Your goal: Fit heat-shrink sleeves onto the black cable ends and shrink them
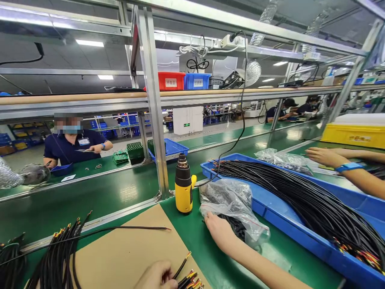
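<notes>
My left hand (158, 276) is at the bottom middle, its fingers closed around a black cable (181, 265) with bare, coloured wire ends. Several more cable ends (191, 281) lie just beside it, over the brown cardboard sheet (129, 253). My right hand (221, 233) reaches to the mouth of a clear zip bag (251, 224) that contains short black pieces (236, 226), perhaps tubing. Its fingertips are mostly hidden at the bag, so their grip is unclear. Behind the bag stands a yellow and black heat gun (183, 188), nozzle up.
A long blue tray (270, 204) with many black cables (300, 196) runs along the right. Cable bundles (57, 257) lie at left. A metal post (156, 104) rises ahead. A co-worker's hands (325, 156) are at right; another person (73, 144) sits across.
</notes>
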A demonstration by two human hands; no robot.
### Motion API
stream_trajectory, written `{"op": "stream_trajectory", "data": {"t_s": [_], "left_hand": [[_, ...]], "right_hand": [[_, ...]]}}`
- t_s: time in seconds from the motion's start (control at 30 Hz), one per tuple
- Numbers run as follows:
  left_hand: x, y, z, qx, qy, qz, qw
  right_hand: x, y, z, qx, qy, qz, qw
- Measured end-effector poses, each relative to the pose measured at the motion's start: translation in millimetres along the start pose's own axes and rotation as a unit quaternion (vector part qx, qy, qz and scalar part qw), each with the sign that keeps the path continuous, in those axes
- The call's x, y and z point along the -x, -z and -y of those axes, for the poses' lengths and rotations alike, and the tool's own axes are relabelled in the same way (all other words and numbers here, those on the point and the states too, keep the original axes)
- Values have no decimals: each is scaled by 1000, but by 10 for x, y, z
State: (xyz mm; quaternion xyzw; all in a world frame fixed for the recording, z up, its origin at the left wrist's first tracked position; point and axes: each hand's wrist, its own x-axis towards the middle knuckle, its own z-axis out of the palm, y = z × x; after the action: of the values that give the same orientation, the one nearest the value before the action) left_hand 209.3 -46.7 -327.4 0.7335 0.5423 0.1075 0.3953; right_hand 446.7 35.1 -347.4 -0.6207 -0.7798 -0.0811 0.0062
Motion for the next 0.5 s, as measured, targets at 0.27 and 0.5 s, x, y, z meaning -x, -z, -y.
{"op": "stream_trajectory", "data": {"t_s": [0.27,0.5], "left_hand": [[-14,156,-79,328,-4,-73,942],[-4,580,-424,365,-53,-146,918]], "right_hand": [[54,114,12,2,28,17,999],[-28,239,32,-19,50,39,998]]}}
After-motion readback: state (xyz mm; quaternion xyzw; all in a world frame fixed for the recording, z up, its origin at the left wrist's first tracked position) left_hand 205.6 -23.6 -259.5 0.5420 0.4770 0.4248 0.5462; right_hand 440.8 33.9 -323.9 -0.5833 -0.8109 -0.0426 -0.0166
